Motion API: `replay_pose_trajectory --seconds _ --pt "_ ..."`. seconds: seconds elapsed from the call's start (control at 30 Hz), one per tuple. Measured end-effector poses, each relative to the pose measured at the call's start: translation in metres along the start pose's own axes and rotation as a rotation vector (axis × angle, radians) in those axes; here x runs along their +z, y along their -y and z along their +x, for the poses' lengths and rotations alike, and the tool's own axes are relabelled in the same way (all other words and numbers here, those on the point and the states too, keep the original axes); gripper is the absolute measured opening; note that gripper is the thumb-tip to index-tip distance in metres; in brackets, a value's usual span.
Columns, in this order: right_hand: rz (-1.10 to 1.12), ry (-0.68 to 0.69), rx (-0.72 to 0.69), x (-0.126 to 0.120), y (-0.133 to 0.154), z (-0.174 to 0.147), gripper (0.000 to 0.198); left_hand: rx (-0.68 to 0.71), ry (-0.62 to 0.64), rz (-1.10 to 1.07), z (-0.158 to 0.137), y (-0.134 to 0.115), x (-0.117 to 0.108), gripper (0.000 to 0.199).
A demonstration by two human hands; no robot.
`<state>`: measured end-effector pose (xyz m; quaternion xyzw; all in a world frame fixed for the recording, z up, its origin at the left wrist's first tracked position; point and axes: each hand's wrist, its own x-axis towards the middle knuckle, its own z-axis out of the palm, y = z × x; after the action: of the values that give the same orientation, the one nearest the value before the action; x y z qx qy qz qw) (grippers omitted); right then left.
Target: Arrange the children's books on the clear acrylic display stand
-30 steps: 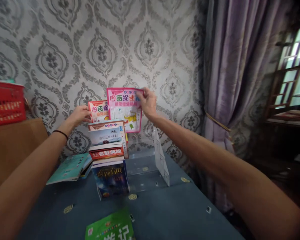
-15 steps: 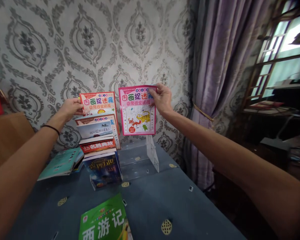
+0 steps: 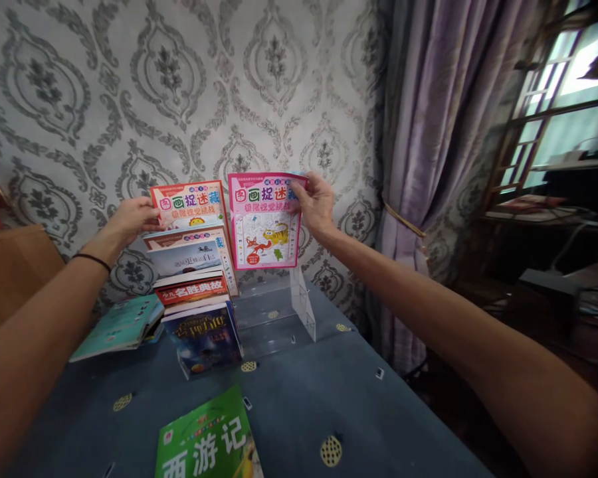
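Observation:
My right hand (image 3: 313, 204) pinches the upper right corner of a pink picture book (image 3: 266, 226), held upright above a clear tiered stand (image 3: 303, 302). The book's cover shows a fox and a yellow tiger. My left hand (image 3: 138, 218) has its fingers closed on the left edge of an orange picture book (image 3: 187, 199) at the back of the stand. In front of that book, on the stand's left half, lean a brown-edged book (image 3: 224, 249), a pale blue book (image 3: 187, 259), a red book (image 3: 194, 290) and a dark blue book (image 3: 204, 337).
A green book (image 3: 209, 441) lies at the near edge of the blue patterned tablecloth (image 3: 299, 411). Teal books (image 3: 119, 325) lie left of the stand. A cardboard box (image 3: 20, 272) stands far left, a purple curtain (image 3: 423, 166) hangs right, and patterned wallpaper (image 3: 279, 86) rises behind.
The view has shifted slightly. The pink book bends a little at its top and sits marginally nearer the stand's back. Both hands keep their holds.

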<state>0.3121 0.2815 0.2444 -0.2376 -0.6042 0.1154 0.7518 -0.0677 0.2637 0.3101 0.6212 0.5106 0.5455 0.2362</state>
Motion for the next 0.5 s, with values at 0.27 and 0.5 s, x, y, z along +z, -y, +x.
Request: replay_pose_trajectory --seconds 0.27,0.5 --pt "0.026 -0.005 0.039 0.002 0.004 -0.006 0.041 0.049 0.025 -0.078 -0.005 0.004 -0.002 0.012" --pt "0.063 0.012 0.03 0.002 0.004 -0.011 0.04 0.059 0.041 -0.11 -0.002 0.01 -0.007 0.021"
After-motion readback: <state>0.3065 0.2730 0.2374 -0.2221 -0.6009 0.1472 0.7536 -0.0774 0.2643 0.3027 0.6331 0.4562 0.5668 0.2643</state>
